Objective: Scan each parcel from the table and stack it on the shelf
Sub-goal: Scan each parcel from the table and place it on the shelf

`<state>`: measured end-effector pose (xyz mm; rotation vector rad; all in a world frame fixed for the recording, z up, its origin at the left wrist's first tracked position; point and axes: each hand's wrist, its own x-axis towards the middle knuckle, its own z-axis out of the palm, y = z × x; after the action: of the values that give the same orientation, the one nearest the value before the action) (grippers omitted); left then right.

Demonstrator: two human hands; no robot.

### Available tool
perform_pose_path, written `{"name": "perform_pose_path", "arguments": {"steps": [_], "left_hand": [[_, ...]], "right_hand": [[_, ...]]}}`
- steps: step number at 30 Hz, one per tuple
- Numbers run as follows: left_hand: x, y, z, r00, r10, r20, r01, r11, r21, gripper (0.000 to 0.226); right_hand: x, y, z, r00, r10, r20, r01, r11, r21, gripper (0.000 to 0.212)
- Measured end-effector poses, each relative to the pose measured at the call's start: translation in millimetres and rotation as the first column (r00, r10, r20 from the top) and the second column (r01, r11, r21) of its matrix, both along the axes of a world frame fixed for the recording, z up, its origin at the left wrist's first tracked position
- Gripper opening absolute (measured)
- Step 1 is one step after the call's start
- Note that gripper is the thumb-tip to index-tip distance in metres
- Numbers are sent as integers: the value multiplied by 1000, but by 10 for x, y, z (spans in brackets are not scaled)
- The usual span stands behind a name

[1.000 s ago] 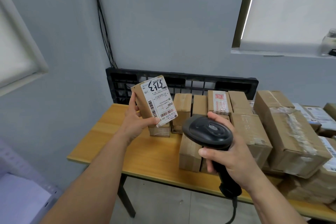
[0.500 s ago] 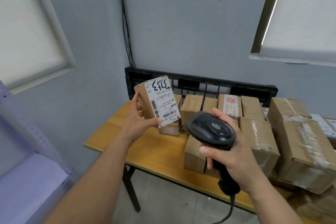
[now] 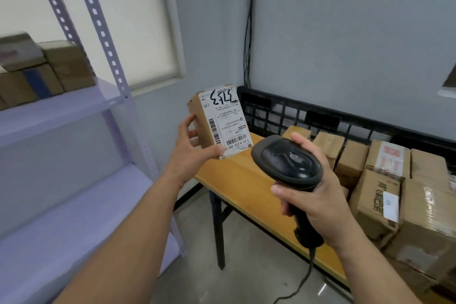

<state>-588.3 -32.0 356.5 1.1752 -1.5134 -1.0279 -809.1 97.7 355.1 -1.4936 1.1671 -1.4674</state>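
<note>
Step in hand: scan of 1 parcel, at or near handover to stacking.

My left grip (image 3: 190, 155) grasps the small cardboard parcel (image 3: 201, 122) from behind and below, with the thumb across its lower front edge. I hold it upright in the air, above the left end of the tabletop (image 3: 237, 180), and its shipping label (image 3: 225, 121) faces me upside down. My right grip (image 3: 320, 197) is clenched round the handle of the black barcode scanner (image 3: 288, 163), whose nose sits just beside the label's lower corner.

Judgement: the parcel is presented for reading. I cannot tell whether a read has registered.

Next move: once the read is confirmed, carry the parcel left to the metal shelf (image 3: 61, 108) and set it square against the parcels already stacked there (image 3: 56, 66). The scanner cable (image 3: 304, 279) should be kept from snagging the tabletop edge.

Limits of view:
- The scanner's window and trigger finger are hidden, and no beam shows.
- My thumb covers part of the lower barcode.
- The stacked shelf parcels are blurred and cut off at the left.
- The unscanned parcels on the tabletop (image 3: 380, 195) run out of frame at the right, so no count is possible.
</note>
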Motion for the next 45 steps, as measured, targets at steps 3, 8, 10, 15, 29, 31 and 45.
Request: {"name": "perform_pose_path", "arguments": {"steps": [3,8,10,15,29,31,45], "left_hand": [[349,21,100,997,52,-52,-53,998,-22,114],[1130,18,266,985,138,-101,-144,988,-56,104],[1402,32,339,983,153,-103,-160,984,-72,106],[2310,76,521,959,264,-102,-276,954,-122,93],[4604,176,857,840,542,-27,-542,836,-88,81],[4819,183,831,804,595,24,-594,804,-38,87],[5368,-132,690,574,732,367,-684,675,-277,53]], "right_hand": [[303,-90,104,999,44,-10,-44,999,-26,89],[1025,-300,251,992,127,14,-126,990,-71,87],[1270,-370,294,986,161,34,-159,985,-68,85],[2117,-576,384,970,241,40,-237,968,-87,85],[4115,-949,416,906,417,73,-410,908,-91,83],[4294,-990,398,899,433,62,-429,901,-67,81],[4858,-1277,357,876,480,49,-480,877,-11,84]]}}
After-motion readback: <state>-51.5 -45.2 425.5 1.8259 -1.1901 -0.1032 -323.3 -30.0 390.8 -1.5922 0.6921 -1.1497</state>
